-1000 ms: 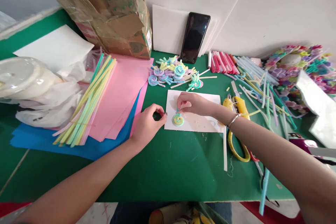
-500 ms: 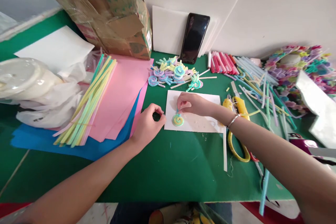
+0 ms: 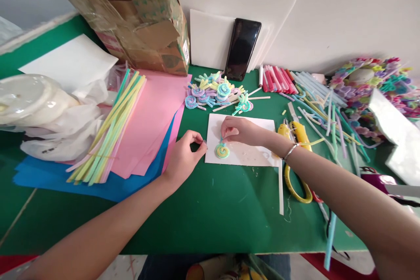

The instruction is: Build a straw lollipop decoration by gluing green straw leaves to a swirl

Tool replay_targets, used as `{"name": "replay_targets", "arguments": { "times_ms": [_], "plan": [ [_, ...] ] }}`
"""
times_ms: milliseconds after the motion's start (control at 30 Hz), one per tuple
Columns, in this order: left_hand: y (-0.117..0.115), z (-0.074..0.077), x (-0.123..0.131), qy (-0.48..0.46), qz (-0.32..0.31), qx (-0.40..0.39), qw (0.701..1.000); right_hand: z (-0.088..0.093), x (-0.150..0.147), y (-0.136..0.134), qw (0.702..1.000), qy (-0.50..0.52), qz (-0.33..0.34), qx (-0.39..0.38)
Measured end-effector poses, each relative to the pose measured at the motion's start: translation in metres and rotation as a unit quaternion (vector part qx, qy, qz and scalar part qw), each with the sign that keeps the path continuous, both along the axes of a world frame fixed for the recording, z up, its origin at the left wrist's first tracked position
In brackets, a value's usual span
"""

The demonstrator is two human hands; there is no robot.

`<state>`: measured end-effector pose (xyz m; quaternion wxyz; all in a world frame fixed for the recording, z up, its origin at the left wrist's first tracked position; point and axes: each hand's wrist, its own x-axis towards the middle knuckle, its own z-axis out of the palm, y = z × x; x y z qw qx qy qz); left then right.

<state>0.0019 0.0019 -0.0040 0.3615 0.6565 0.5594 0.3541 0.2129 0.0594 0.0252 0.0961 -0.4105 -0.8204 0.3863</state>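
A small spiral of yellow, green and blue pipe cleaner (image 3: 222, 151) lies on a white card (image 3: 252, 151) in the middle of the green table (image 3: 210, 214). My right hand (image 3: 241, 131) pinches the blue top end of the spiral, fingers pressed together. My left hand (image 3: 185, 155) rests at the card's left edge, thumb and forefinger closed in a ring; whether anything is between them is too small to tell.
Finished spirals (image 3: 213, 89) are piled behind the card, below a black phone (image 3: 242, 48) leaning on the wall. Pink paper (image 3: 154, 113), blue paper (image 3: 49, 175) and long sticks (image 3: 108, 129) lie left, by a cardboard box (image 3: 138, 17). Yellow scissors (image 3: 297, 162), markers (image 3: 277, 78) and loose pipe cleaners (image 3: 328, 109) lie right.
My left thumb and forefinger have closed a little tighter at the card's edge. My right hand keeps its pinch on the spiral.
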Motion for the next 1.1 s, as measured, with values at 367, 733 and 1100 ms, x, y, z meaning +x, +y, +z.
{"name": "replay_targets", "arguments": {
  "times_ms": [367, 733, 1100],
  "plan": [
    [-0.0002, 0.0027, -0.0002, -0.024, -0.014, -0.009, 1.0, 0.0002, -0.0003, 0.0002, 1.0, -0.004, 0.003, 0.003],
    [0.0002, 0.0015, 0.0, -0.03, -0.02, -0.012, 0.999, -0.0012, 0.001, 0.0011, 1.0, 0.005, 0.009, 0.004],
    [-0.0003, -0.0008, -0.0011, -0.03, -0.034, -0.01, 0.999, -0.003, 0.0014, 0.0023, 1.0, 0.005, 0.014, 0.009]
  ]
}}
